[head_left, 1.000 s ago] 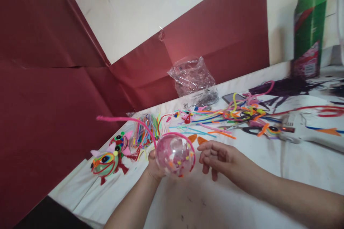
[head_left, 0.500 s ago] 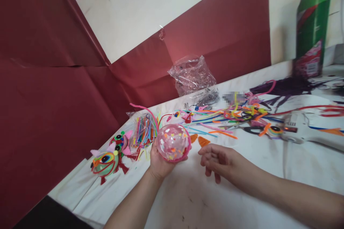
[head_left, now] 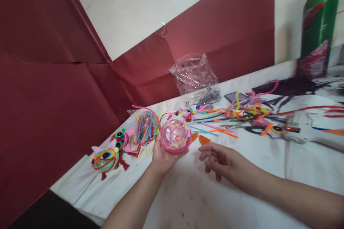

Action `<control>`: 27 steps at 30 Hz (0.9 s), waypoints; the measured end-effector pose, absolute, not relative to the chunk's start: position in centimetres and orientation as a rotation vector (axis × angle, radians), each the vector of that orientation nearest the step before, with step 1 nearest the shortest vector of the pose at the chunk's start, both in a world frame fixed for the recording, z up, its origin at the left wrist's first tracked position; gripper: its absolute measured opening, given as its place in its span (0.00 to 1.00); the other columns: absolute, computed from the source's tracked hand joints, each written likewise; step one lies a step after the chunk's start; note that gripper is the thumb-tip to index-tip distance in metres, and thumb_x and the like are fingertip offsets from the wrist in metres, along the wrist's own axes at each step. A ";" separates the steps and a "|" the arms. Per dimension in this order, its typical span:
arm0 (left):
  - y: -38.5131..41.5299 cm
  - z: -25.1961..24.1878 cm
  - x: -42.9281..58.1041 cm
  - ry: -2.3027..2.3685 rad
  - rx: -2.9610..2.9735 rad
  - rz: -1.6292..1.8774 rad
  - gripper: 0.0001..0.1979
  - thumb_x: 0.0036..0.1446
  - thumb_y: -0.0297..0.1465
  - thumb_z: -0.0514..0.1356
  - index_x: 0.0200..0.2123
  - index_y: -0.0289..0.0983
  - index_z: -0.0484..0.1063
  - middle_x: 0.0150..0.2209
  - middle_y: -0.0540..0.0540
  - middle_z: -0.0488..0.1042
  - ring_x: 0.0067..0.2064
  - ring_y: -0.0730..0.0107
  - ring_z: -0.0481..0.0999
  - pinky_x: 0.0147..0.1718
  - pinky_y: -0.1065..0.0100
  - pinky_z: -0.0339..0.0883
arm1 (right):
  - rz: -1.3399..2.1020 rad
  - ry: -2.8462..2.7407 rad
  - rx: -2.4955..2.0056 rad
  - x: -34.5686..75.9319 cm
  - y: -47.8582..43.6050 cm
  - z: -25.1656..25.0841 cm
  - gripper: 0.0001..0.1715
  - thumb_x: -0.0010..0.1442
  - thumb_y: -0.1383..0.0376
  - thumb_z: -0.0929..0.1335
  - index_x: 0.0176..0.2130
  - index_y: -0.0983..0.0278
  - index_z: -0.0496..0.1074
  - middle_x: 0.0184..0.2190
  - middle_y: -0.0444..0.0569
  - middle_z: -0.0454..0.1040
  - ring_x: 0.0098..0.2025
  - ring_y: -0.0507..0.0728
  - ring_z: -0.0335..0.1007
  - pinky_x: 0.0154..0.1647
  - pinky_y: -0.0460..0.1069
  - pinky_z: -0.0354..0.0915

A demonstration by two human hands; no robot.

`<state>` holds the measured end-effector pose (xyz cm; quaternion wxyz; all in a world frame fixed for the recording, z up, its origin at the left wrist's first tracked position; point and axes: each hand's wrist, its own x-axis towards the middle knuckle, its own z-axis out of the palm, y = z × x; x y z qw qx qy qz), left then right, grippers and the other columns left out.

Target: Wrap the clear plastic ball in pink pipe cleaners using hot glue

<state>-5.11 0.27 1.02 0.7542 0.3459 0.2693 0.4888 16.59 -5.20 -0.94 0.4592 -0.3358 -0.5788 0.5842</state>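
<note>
A clear plastic ball (head_left: pixel 176 136) with orange, white and yellow bits and a pink pipe cleaner round its rim rests in my left hand (head_left: pixel 164 159), fingers curled beneath it. From the ball's far side a long pink pipe cleaner sticks up toward the back left. My right hand (head_left: pixel 221 161) hovers to the right of the ball, fingers loosely bent and apart, holding nothing. Just beyond its fingertips lie two orange fuzzy pieces (head_left: pixel 204 139), one partly behind the ball.
Two decorated balls with eyes and tassels (head_left: pixel 106 159) stand at left, beside a bundle of pipe cleaners (head_left: pixel 146 128). Loose pipe cleaners, scissors (head_left: pixel 254 129) and a white glue gun (head_left: pixel 301 128) lie at right. A crumpled clear bag (head_left: pixel 195 73) and a green bottle (head_left: pixel 319 28) stand behind.
The left hand has tilted the ball slightly and raised it a little to the right. My right hand has barely moved. The camera view has shifted slightly.
</note>
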 end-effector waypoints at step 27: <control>-1.2 0.9 -2.4 0.742 0.890 0.942 0.28 0.63 0.47 0.48 0.56 0.32 0.65 0.52 0.32 0.73 0.41 0.57 0.79 0.36 0.58 0.73 | 1.358 -1.350 -0.935 17.7 -2.5 -2.9 0.30 0.45 0.58 0.71 0.49 0.59 0.66 0.47 0.53 0.73 0.42 0.61 0.74 0.24 0.49 0.68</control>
